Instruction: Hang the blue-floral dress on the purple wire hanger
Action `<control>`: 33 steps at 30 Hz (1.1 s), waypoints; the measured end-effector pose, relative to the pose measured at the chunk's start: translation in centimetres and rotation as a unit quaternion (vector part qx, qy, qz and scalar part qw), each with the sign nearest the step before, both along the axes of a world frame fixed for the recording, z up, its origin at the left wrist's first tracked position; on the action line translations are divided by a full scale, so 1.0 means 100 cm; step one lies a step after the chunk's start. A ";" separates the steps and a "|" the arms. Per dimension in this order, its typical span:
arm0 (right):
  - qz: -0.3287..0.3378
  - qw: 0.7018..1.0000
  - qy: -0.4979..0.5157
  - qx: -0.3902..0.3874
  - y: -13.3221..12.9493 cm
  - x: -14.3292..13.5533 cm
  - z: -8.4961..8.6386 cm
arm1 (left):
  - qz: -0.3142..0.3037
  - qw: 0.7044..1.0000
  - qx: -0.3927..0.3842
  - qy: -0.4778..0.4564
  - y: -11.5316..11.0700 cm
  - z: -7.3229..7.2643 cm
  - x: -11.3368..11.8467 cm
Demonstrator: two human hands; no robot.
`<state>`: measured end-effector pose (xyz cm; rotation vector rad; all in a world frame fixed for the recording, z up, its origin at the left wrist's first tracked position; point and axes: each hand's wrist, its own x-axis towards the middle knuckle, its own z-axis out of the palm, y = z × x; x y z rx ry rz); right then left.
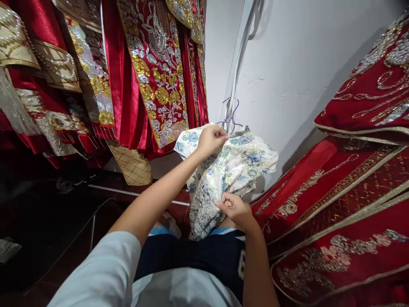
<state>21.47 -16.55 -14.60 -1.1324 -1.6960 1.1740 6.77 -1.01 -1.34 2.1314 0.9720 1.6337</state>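
A white floral shirt (243,157) with blue and yellow-green flowers hangs from a thin purple hanger (232,116) in front of me. My left hand (212,140) is at the neckline, its fingers closed in a pinch on the shirt's upper front edge. Lower down, my right hand (235,208) pinches the front edge of the same shirt between thumb and fingers. Between the two hands, the edge runs roughly straight down. The lower part of the shirt hangs in folds near my knees.
Red garments with gold and silver embroidery (161,85) hang on the left. More beaded red garments (319,183) stand close on the right. Behind the hanger, a pale metal pole (239,47) leans against the white wall (300,55). A dark surface (47,221) lies at lower left.
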 end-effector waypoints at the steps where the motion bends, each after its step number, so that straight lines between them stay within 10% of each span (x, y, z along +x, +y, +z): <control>1: 0.017 1.000 -0.023 -0.012 -0.001 0.003 0.004 | 0.002 1.000 0.001 -0.001 0.009 0.013 0.001; 5: 0.053 0.996 -0.054 -0.047 -0.005 0.010 0.006 | 0.026 0.998 0.045 -0.023 0.026 0.043 -0.002; 10: 0.061 0.996 -0.063 -0.026 0.007 0.008 0.013 | -0.066 0.993 0.091 0.031 0.006 0.033 -0.013; 15: -0.122 0.978 0.026 0.170 0.070 0.008 0.084 | -0.078 0.980 0.153 0.096 -0.009 0.020 -0.026; 20: -0.115 0.931 -0.080 0.336 0.136 0.008 0.138 | 0.006 0.978 0.176 0.113 -0.009 0.010 -0.032; 33: -0.142 0.943 0.023 0.301 0.145 0.001 0.130 | 0.141 0.972 0.176 0.060 -0.001 -0.048 0.003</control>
